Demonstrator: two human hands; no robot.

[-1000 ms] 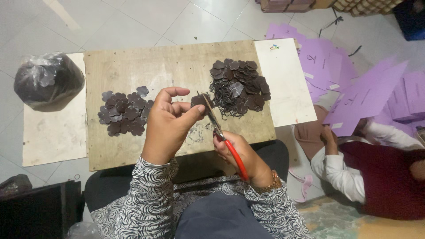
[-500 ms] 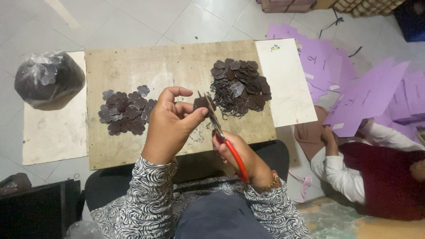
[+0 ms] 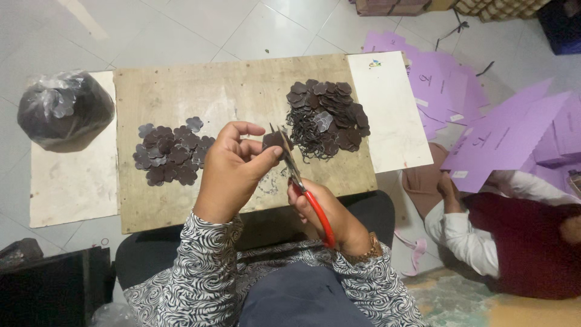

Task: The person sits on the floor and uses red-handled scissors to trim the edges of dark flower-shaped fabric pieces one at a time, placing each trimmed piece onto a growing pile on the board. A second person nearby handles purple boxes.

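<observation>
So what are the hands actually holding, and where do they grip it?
The left hand pinches a small dark flower-shaped piece by its lower edge, between thumb and fingertips. The right hand holds red-handled scissors by the handles.

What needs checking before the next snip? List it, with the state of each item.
1. Left hand pinches the small dark piece at its fingertips: ok.
2. Right hand grips the red-handled scissors: ok.
3. Blades meet the piece: ok; fingertips out of the cut: cannot tell.
4. Pile of dark flower-shaped pieces lies on the wooden board, left of the hands: ok.
5. Heap of dark pieces with trimmings sits on the board to the right: ok.
6. Another person's hand at the purple sheets stays off the board: ok.
</observation>
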